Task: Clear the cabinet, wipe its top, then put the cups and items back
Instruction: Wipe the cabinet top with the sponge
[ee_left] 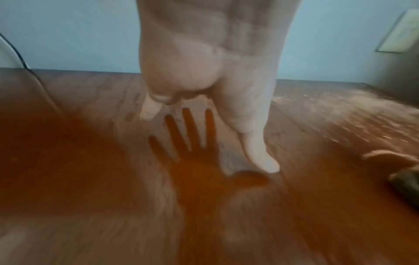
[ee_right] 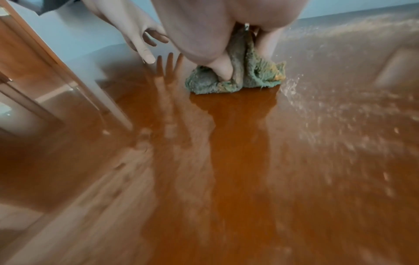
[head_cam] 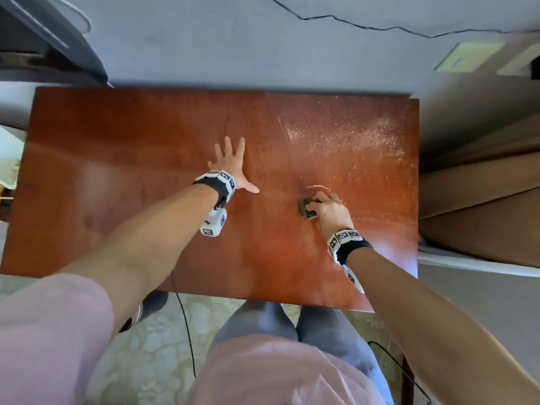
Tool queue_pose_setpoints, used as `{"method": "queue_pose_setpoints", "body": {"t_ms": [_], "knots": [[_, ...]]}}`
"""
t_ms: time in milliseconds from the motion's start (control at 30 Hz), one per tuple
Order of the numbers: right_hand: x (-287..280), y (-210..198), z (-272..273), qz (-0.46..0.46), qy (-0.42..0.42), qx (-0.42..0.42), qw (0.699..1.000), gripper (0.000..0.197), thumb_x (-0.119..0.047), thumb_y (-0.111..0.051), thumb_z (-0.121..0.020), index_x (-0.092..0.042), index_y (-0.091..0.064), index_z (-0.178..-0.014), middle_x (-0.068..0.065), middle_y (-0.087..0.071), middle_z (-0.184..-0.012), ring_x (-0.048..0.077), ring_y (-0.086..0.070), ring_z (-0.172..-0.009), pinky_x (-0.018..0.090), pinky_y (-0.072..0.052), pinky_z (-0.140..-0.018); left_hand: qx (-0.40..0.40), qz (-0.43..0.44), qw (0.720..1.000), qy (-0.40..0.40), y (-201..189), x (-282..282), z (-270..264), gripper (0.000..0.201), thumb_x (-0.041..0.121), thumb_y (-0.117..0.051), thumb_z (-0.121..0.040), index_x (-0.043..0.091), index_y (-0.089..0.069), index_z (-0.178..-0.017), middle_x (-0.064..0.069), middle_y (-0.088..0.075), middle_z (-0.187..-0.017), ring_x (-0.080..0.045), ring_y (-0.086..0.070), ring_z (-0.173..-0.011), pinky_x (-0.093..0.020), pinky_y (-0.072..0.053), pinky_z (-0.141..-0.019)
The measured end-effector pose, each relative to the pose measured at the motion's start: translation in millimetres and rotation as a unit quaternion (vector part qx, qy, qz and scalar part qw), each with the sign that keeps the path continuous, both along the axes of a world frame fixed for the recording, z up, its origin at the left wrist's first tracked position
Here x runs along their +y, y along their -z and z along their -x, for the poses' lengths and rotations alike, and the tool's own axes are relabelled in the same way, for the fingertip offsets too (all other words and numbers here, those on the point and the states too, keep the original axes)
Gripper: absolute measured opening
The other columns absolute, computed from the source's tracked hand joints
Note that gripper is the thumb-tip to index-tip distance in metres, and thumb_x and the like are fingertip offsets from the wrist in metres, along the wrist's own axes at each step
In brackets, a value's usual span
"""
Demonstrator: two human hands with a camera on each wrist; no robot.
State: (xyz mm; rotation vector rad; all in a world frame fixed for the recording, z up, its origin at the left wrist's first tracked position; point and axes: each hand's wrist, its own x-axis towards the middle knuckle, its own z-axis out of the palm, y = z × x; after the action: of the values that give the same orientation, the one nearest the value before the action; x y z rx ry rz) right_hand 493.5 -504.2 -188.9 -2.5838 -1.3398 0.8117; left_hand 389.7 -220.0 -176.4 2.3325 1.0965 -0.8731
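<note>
A crumpled grey-green cloth [ee_right: 238, 78] lay on the glossy reddish cabinet top [head_cam: 146, 141], right of its centre, beside pale dust [head_cam: 344, 135].

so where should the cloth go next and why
Probably push the cloth away and to the right, into the pale dusty patch at the cabinet top's far right. The right hand already grips the cloth just short of it, and the left hand is spread open, holding nothing.

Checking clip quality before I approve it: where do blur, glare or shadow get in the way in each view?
Head view: mostly sharp, pale glare on the glossy red-brown wooden cabinet top. Left wrist view: streaky blur low down; the spread left hand casts a dark shadow. Right wrist view: strong blur below the crumpled green-grey cloth gripped by the right hand.
</note>
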Motion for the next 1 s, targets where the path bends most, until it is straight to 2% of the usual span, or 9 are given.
{"method": "queue_pose_setpoints", "body": {"t_ms": [167,333,467,667,800,1000], "knots": [[25.3,8.8,-40.5,0.036,-0.100,0.002,0.994,0.039,0.007,-0.065,-0.081,-0.019,-0.074,-0.109,0.000,-0.054,-0.118,0.031,-0.043,-0.117,0.041,-0.054,-0.068,0.009,0.021,1.000,-0.013,15.6,2.0,-20.4,0.166,0.049,-0.101,-0.048,0.040,0.025,-0.156,-0.003,0.038,-0.163,-0.040,0.027,-0.151,-0.076,-0.010,-0.116],[47.0,14.9,-64.0,0.032,-0.184,-0.004,0.982,0.043,0.005,-0.069,-0.080,-0.022,-0.072,-0.113,-0.004,-0.053,-0.124,0.026,-0.042,-0.114,0.042,-0.056,-0.069,-0.003,0.010,1.000,-0.010,20.3,3.0,-18.1,0.165,0.054,-0.099,-0.048,0.041,0.025,-0.156,-0.004,0.035,-0.164,-0.042,0.025,-0.152,-0.075,-0.012,-0.117],[95.5,9.7,-77.9,0.007,-0.182,-0.001,0.983,0.038,0.002,-0.065,-0.083,-0.024,-0.073,-0.109,-0.004,-0.054,-0.119,0.026,-0.043,-0.114,0.043,-0.057,-0.071,-0.008,0.014,1.000,-0.018,20.5,3.8,-20.4,0.165,0.053,-0.099,-0.048,0.039,0.024,-0.157,-0.004,0.033,-0.165,-0.041,0.024,-0.152,-0.073,-0.011,-0.118],[204.3,-1.4,-106.8,-0.024,-0.146,-0.009,0.989,0.028,-0.005,-0.065,-0.088,-0.021,-0.076,-0.108,0.002,-0.056,-0.109,0.034,-0.047,-0.110,0.042,-0.053,-0.077,-0.035,0.014,0.999,-0.036,26.6,5.0,-17.2,0.165,0.053,-0.100,-0.045,0.043,0.019,-0.158,0.002,0.033,-0.166,-0.037,0.024,-0.153,-0.074,-0.011,-0.118],[263.5,-0.1,-123.6,-0.043,-0.124,-0.019,0.991,0.031,-0.004,-0.067,-0.086,-0.018,-0.076,-0.112,0.007,-0.057,-0.112,0.039,-0.048,-0.113,0.045,-0.052,-0.085,-0.038,0.024,0.998,-0.044,27.6,6.7,-17.1,0.165,0.050,-0.101,-0.045,0.043,0.019,-0.158,0.003,0.035,-0.164,-0.036,0.027,-0.153,-0.072,-0.007,-0.118],[296.6,8.0,-124.0,-0.064,-0.101,-0.032,0.992,0.031,0.001,-0.066,-0.087,-0.012,-0.075,-0.113,0.011,-0.058,-0.116,0.042,-0.049,-0.115,0.050,-0.050,-0.090,-0.037,0.020,0.998,-0.052,31.2,9.1,-14.8,0.166,0.050,-0.101,-0.043,0.045,0.019,-0.157,0.005,0.035,-0.164,-0.035,0.027,-0.153,-0.073,-0.007,-0.118]]}}
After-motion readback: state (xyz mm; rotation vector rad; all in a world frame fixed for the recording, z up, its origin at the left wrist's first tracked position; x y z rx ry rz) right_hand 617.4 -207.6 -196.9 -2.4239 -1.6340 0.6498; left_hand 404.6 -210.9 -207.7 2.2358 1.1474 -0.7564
